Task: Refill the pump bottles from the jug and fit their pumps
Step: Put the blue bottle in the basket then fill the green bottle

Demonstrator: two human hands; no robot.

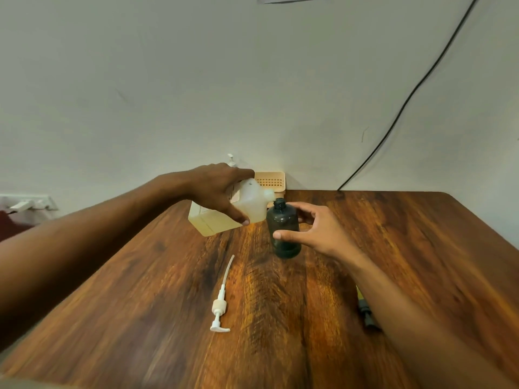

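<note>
The left hand [222,192] is reaching in from the left edge, forearm stretched across the tabletop [140,318], and is gripping the jug [247,204] from above, fingers wrapped over its top and thumb pressing on the near face. The jug is translucent white and is holding a pale yellowish liquid that is pooling toward its lower left corner. It is tipping, its long axis running from lower left to upper right, with its spout pointing right, just beside the mouth of the bottle [283,228]. Whether any liquid is leaving the spout cannot be told.

Behind the hand, a white pump top [231,160] is showing against the wall, and a beige basket [271,181] is sitting at the back edge of the tabletop.

Nearer the camera, a white pump [220,304] is lying flat on the tabletop, its head pointing toward the camera and its dip tube running up and away toward the bottle.

The bottle is dark, see-through and standing upright on the tabletop with its neck open; a darker band is showing near its base, but its contents cannot be made out.

The right hand [317,231] is coming in from the lower right, fingers spread in a loose curve around the bottle, thumb touching its near side and fingers behind its shoulder.

A dark object [366,313] is lying beside the right forearm, mostly hidden.
</note>
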